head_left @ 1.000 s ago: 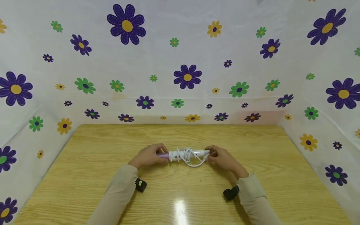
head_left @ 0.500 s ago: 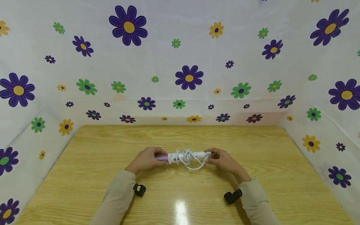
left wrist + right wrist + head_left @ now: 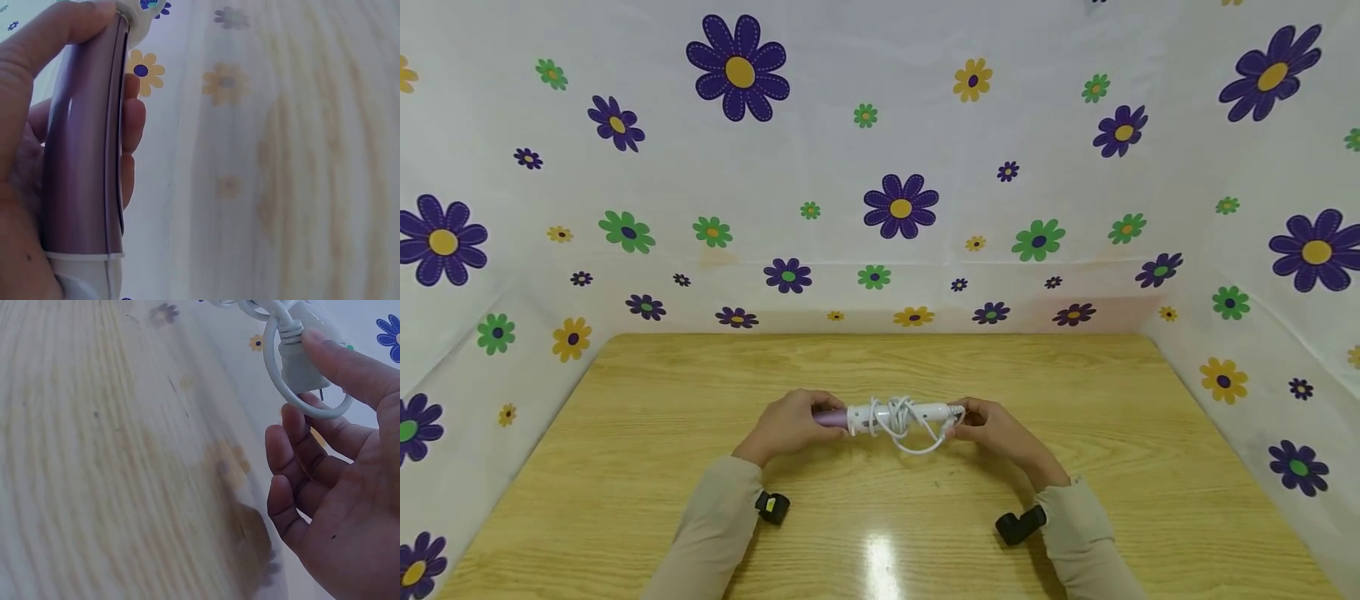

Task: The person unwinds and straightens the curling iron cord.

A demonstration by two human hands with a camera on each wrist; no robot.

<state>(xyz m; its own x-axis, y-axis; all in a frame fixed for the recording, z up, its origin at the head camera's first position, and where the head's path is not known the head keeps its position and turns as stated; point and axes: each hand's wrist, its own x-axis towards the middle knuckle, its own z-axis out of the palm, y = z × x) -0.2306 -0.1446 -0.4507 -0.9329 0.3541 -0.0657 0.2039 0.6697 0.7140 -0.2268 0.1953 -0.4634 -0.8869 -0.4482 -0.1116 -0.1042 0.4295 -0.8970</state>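
A hair straightener (image 3: 934, 411) with a white body and a glossy purple section (image 3: 78, 144) is held level, left to right, over the middle of the table. My left hand (image 3: 786, 423) grips the purple section, thumb along the near side and fingers wrapped round behind. A white cord (image 3: 917, 451) is wound in loose loops about the white body. At the other end, my right hand (image 3: 1000, 432) pinches between thumb and fingers where the cord gathers. The right wrist view shows a white two-pin plug (image 3: 301, 370) under that thumb, with a cord loop (image 3: 272, 362) around it.
The wood-grain table (image 3: 880, 367) is bordered at the back and sides by a white cloth (image 3: 820, 150) printed with purple, green and yellow flowers. Black wrist cameras (image 3: 772, 507) are strapped below both hands. A bright reflection lies on the table's near part.
Both hands and the straightener have shifted slightly toward the near edge since one second ago. Over the last half second they hardly move, and both grips stay the same.
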